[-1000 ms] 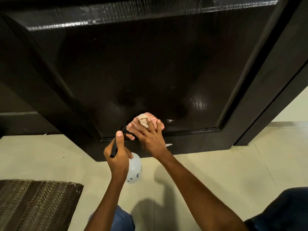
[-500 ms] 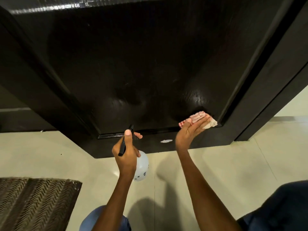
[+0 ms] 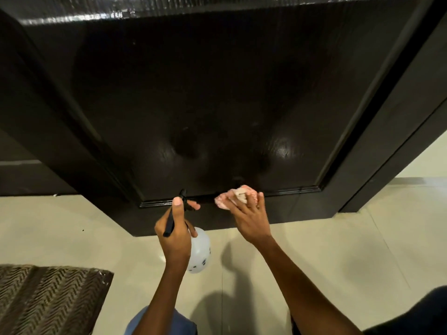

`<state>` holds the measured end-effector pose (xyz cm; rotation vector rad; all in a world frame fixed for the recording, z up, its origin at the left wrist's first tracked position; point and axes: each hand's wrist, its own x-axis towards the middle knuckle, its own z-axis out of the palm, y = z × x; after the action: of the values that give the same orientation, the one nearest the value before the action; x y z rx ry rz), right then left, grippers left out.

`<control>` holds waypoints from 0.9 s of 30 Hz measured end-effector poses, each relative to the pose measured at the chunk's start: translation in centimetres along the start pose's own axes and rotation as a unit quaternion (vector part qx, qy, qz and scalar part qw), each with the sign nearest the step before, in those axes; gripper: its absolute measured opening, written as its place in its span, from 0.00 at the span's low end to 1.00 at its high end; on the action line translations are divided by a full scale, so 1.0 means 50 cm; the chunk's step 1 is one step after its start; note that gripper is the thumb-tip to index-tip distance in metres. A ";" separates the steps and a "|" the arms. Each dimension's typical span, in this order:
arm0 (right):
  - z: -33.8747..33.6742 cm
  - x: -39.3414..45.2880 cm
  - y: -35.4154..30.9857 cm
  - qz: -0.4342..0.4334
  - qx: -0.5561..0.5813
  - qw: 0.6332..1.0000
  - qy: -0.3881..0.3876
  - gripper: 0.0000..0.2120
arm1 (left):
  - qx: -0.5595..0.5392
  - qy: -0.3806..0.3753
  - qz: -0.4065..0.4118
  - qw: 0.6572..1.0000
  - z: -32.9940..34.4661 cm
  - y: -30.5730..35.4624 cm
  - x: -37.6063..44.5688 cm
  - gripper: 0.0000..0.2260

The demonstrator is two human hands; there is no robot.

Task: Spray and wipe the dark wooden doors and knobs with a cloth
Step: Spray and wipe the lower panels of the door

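Note:
The dark wooden door [image 3: 217, 97] fills the upper view, its lower panel glossy with wet patches. My right hand [image 3: 251, 218] presses a bunched pink and white cloth [image 3: 238, 195] against the moulding at the panel's bottom edge. My left hand [image 3: 175, 234] grips the black trigger head of a white spray bottle [image 3: 199, 252], held just in front of the door's bottom rail with the nozzle pointing at the door. No knob is in view.
The pale tiled floor [image 3: 338, 250] spreads below the door. A brown zigzag-patterned mat [image 3: 48, 298] lies at the lower left. The door frame [image 3: 399, 131] runs diagonally at the right. My knees show at the bottom edge.
My right hand swept the cloth from the panel's middle to its right corner, then back left to the centre of the bottom moulding. The left hand and bottle stayed nearly in place.

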<state>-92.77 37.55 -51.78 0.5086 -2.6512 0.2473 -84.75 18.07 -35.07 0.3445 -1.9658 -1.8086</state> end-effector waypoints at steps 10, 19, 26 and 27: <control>0.013 -0.064 0.056 0.246 0.115 0.961 0.060 0.29 | -0.019 -0.072 0.007 0.997 0.065 -0.013 -0.027 0.26; 0.024 0.006 -0.046 0.387 0.250 0.872 0.165 0.29 | -0.002 -0.071 -0.007 0.997 0.052 0.001 -0.029 0.26; 0.046 -0.036 -0.058 0.288 0.132 0.947 0.055 0.34 | 0.000 -0.083 -0.037 0.996 0.082 0.002 -0.023 0.26; 0.039 -0.044 -0.037 0.282 0.127 0.950 0.055 0.33 | 0.000 -0.093 -0.039 0.995 0.092 0.003 -0.025 0.26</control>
<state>-90.95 36.02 -54.32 -0.2031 -2.6048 0.7681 -85.84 22.70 -35.32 0.2641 -2.1025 -1.9522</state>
